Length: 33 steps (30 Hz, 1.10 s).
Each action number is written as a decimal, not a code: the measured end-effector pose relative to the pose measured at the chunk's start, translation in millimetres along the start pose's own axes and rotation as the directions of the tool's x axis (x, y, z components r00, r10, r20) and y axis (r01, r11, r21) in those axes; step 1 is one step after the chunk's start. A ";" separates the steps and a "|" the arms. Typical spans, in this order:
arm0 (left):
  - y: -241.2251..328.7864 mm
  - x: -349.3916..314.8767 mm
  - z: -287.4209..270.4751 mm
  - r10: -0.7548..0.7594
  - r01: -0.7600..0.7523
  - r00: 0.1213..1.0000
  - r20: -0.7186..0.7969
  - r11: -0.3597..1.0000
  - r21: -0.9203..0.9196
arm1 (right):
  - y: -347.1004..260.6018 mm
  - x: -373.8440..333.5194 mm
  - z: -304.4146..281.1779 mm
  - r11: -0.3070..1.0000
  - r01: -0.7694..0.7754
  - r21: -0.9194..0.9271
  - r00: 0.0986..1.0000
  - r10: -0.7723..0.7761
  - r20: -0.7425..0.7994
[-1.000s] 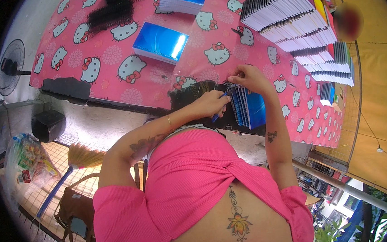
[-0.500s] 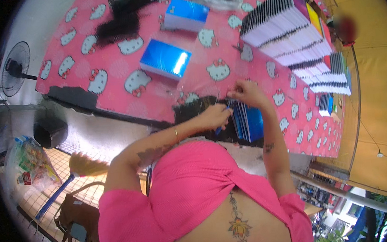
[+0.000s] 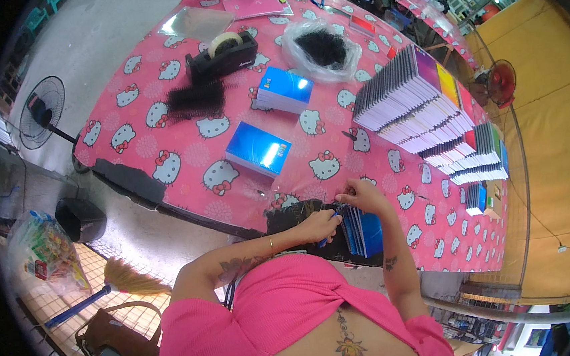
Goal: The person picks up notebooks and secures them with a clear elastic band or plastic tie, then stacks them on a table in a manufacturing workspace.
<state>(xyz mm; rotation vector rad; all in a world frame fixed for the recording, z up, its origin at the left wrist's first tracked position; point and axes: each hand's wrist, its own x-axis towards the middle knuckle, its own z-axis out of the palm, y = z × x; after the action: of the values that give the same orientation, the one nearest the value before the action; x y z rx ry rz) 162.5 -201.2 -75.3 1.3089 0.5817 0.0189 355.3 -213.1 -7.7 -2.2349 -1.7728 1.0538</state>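
My left hand (image 3: 321, 226) is closed round a small blue-handled tool (image 3: 323, 242), of which only bits of the handle show. Just right of it, at the near table edge, several blue-covered notebooks (image 3: 368, 233) lie overlapped like a fan, with dark spines toward my left hand. At their far end my right hand (image 3: 369, 196) is bent with thumb and fingertips together. What those fingers pinch, if anything, is too small to make out. Under my hands the edge is covered with a worn black patch (image 3: 293, 215).
Beyond lie two blue-topped stacks (image 3: 259, 150) (image 3: 285, 91), a bundle of black coils (image 3: 196, 101), a tape dispenser (image 3: 222, 57) and a clear bag of black coils (image 3: 323, 46). Tall piles of coil-bound notebooks (image 3: 403, 105) stand at right. A fan (image 3: 44, 111) stands left of the table.
The view has tilted up, so everything sits lower in the picture and more of the far table shows. Both hands stay by the notebooks, with little visible change in their grip.
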 end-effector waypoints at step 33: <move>-12.0 -12.6 -16.6 0.046 -0.044 0.999 0.012 0.991 -0.123 | 24.4 16.1 -11.4 -0.539 0.134 0.832 0.980 -0.053 -0.192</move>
<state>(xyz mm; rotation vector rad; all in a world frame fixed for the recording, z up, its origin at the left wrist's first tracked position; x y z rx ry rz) 141.2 -193.8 -83.5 1.2012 0.5302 0.0813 383.0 -202.8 -18.0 -0.5754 -0.1058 1.4456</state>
